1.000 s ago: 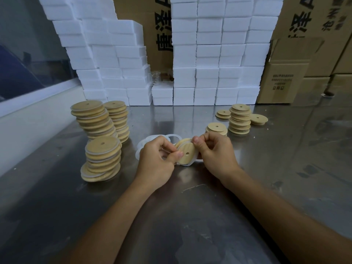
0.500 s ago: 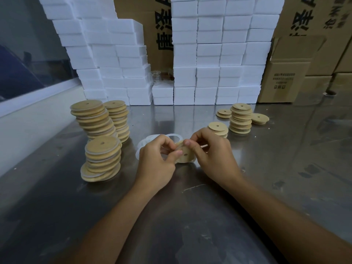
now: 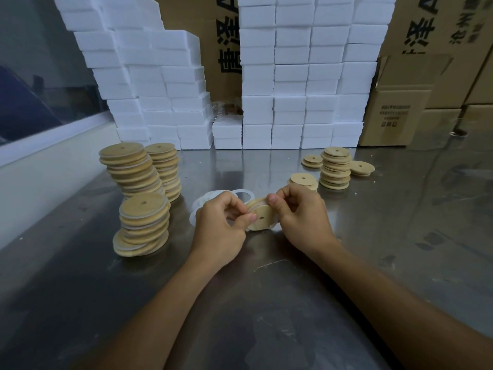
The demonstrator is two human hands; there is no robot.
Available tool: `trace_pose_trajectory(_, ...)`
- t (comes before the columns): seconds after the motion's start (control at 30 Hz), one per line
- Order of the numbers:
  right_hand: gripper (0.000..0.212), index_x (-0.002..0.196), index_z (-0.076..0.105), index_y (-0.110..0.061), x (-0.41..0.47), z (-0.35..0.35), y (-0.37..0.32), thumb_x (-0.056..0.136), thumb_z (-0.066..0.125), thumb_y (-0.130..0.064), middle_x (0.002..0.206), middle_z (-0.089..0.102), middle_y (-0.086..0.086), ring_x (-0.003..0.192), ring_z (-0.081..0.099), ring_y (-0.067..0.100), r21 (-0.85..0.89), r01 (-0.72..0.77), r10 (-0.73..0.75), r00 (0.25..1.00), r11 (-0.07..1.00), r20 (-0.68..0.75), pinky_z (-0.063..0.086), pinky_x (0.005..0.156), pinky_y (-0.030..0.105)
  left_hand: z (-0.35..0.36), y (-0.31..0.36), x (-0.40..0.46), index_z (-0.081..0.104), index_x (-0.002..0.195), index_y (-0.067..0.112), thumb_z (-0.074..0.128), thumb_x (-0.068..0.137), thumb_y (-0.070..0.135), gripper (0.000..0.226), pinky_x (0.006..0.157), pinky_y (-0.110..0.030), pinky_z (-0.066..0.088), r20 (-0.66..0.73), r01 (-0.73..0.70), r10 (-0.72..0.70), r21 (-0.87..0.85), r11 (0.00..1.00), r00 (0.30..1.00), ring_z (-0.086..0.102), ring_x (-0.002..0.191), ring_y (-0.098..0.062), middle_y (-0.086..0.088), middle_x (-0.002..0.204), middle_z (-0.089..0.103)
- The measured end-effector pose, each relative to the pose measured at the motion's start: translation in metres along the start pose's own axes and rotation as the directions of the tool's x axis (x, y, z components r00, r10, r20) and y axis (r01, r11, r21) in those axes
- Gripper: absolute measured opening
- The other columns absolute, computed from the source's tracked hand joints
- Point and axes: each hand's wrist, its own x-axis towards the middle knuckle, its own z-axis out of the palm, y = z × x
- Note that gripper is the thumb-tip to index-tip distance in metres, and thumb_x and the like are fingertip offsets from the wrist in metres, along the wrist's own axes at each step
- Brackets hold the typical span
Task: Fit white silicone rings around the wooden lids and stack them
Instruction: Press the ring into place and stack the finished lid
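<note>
Left hand (image 3: 218,225) and right hand (image 3: 301,212) both pinch one lid (image 3: 262,216) above the desk (image 3: 266,303); stacks (image 3: 144,222) at nine o'clock.

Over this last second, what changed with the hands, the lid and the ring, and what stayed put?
The right hand shifted its grip along the wooden lid, its thumb now at the top edge. The white ring that hung loose below the lid now sits closer around its rim. The left hand still pinches the lid's left side. The finished stacks, unringed lids and loose rings did not move.
</note>
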Motion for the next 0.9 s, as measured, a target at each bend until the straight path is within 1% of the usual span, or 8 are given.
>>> trace_pose_trajectory(0.1, 0.022, 0.081, 0.065, -0.006, -0.0008, -0.0013, -0.0017, 0.091, 0.068, -0.025, 0.073, 0.070, 0.003, 0.068, 0.066, 0.016, 0.027, 0.005, -0.006, 1.000, 1.000, 0.018, 0.057, 0.065, 0.035, -0.0001, -0.0026, 0.0003, 0.056, 0.067, 0.026, 0.082, 0.074, 0.006, 0.033, 0.069, -0.038, 0.060, -0.009, 0.020, -0.020, -0.014, 1.000, 1.000, 0.070, 0.069, -0.013, 0.004, 0.069, 0.068)
trace_pose_trajectory(0.23, 0.023, 0.084, 0.066, -0.004, -0.0008, -0.0026, -0.0005, 0.091, 0.068, -0.026, 0.076, 0.071, 0.006, 0.074, 0.069, 0.022, 0.080, -0.047, 0.042, 0.997, 0.996, 0.068, 0.059, 0.073, 0.045, -0.0014, -0.0080, 0.0022, 0.059, 0.064, 0.030, 0.081, 0.076, 0.007, 0.033, 0.072, -0.050, 0.060, -0.008, 0.103, -0.104, -0.072, 0.992, 0.995, 0.072, 0.074, -0.021, 0.000, 0.072, 0.071)
trace_pose_trajectory(0.4, 0.021, 0.086, 0.065, -0.007, 0.0010, -0.0026, 0.0019, 0.095, 0.062, -0.026, 0.078, 0.069, 0.008, 0.077, 0.067, 0.025, 0.022, -0.076, 0.074, 0.993, 0.997, 0.092, 0.058, 0.074, 0.044, -0.0001, -0.0058, 0.0020, 0.061, 0.064, 0.040, 0.081, 0.076, 0.008, 0.040, 0.073, -0.050, 0.060, 0.015, 0.121, -0.120, -0.101, 0.988, 0.993, 0.072, 0.073, -0.020, 0.004, 0.068, 0.070)
trace_pose_trajectory(0.57, 0.020, 0.088, 0.065, -0.002, 0.0028, -0.0030, 0.0045, 0.096, 0.062, -0.020, 0.080, 0.070, 0.009, 0.079, 0.068, 0.025, 0.046, -0.113, 0.110, 0.992, 0.993, 0.054, 0.056, 0.069, 0.033, 0.0010, -0.0058, 0.0016, 0.061, 0.065, 0.038, 0.080, 0.076, 0.007, 0.039, 0.071, -0.050, 0.061, 0.053, 0.122, -0.116, -0.127, 0.984, 0.992, 0.073, 0.072, -0.020, 0.007, 0.071, 0.071)
trace_pose_trajectory(0.67, 0.018, 0.088, 0.065, -0.005, 0.0017, -0.0036, 0.0035, 0.096, 0.062, -0.021, 0.079, 0.070, 0.005, 0.076, 0.067, 0.019, 0.038, -0.091, 0.089, 0.994, 0.995, 0.063, 0.057, 0.070, 0.034, 0.0004, -0.0059, 0.0004, 0.061, 0.065, 0.034, 0.081, 0.076, 0.006, 0.036, 0.070, -0.051, 0.060, 0.045, 0.108, -0.103, -0.128, 0.986, 0.994, 0.073, 0.072, -0.021, 0.004, 0.070, 0.071)
trace_pose_trajectory(0.77, 0.014, 0.086, 0.062, -0.006, -0.0008, -0.0032, 0.0016, 0.095, 0.062, -0.017, 0.076, 0.067, 0.006, 0.074, 0.063, 0.021, 0.004, -0.004, 0.003, 0.999, 1.000, 0.051, 0.055, 0.068, 0.037, 0.0001, -0.0050, -0.0010, 0.057, 0.071, 0.032, 0.080, 0.076, 0.008, 0.034, 0.071, -0.046, 0.060, 0.021, 0.013, -0.012, -0.041, 0.999, 1.000, 0.070, 0.075, -0.014, 0.011, 0.075, 0.068)
trace_pose_trajectory(0.83, 0.012, 0.085, 0.061, -0.007, -0.0025, -0.0030, -0.0002, 0.095, 0.061, -0.014, 0.074, 0.064, 0.002, 0.071, 0.058, 0.016, -0.065, 0.099, -0.094, 0.993, 0.993, 0.073, 0.051, 0.065, 0.035, 0.0002, -0.0020, -0.0031, 0.053, 0.081, 0.035, 0.077, 0.079, 0.009, 0.035, 0.070, -0.036, 0.059, 0.032, -0.090, 0.089, 0.038, 0.995, 0.996, 0.068, 0.081, -0.009, 0.019, 0.084, 0.063)
trace_pose_trajectory(0.9, 0.010, 0.087, 0.060, -0.007, -0.0034, -0.0026, -0.0013, 0.095, 0.060, -0.012, 0.074, 0.062, 0.000, 0.072, 0.056, 0.014, -0.121, 0.191, -0.178, 0.978, 0.974, 0.113, 0.048, 0.064, 0.033, 0.0005, 0.0002, -0.0046, 0.051, 0.083, 0.036, 0.075, 0.081, 0.010, 0.035, 0.068, -0.026, 0.057, 0.038, -0.142, 0.139, 0.066, 0.988, 0.990, 0.066, 0.083, -0.007, 0.023, 0.089, 0.061)
